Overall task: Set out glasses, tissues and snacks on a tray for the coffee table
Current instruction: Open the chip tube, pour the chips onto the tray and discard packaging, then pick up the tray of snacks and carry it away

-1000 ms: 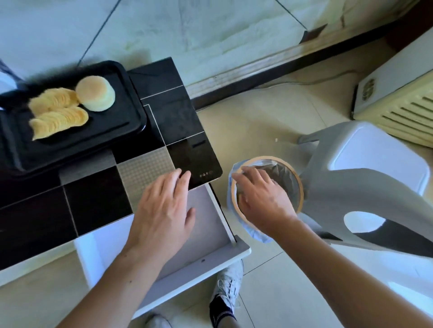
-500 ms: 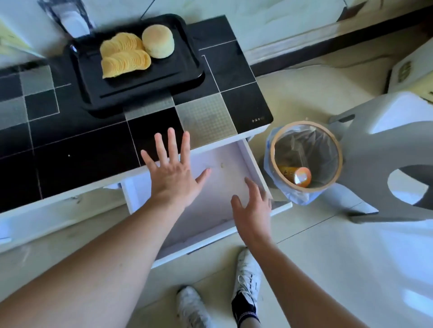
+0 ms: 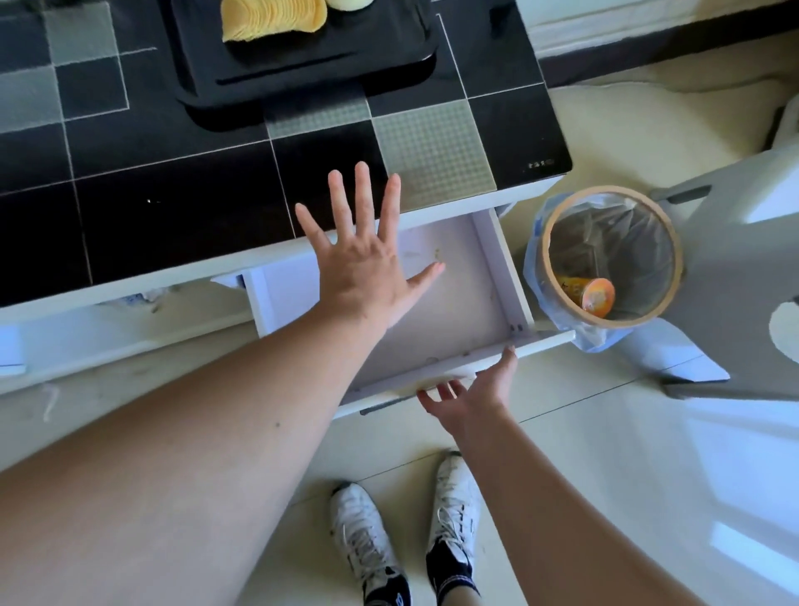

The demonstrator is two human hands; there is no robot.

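The black tray (image 3: 302, 65) sits at the far side of the black-tiled coffee table (image 3: 173, 207), carrying a fanned stack of potato chips (image 3: 272, 19) and, at the frame's top edge, a pale round bun (image 3: 348, 3). Below the table's near edge a white drawer (image 3: 454, 303) stands pulled out; the left hand (image 3: 363, 268) hovers above it with fingers spread wide, holding nothing, while the right hand (image 3: 471, 393) is at the drawer's front edge, fingers loosely extended and gripping nothing. Just right of the drawer stands a lined waste bin (image 3: 609, 255) with an orange snack can (image 3: 592, 294) inside, beside a grey plastic stool (image 3: 735, 259).

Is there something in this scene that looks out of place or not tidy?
The white drawer under the black table top stands pulled out, with small crumbs or stains on its bare floor. The right hand touches its front edge.
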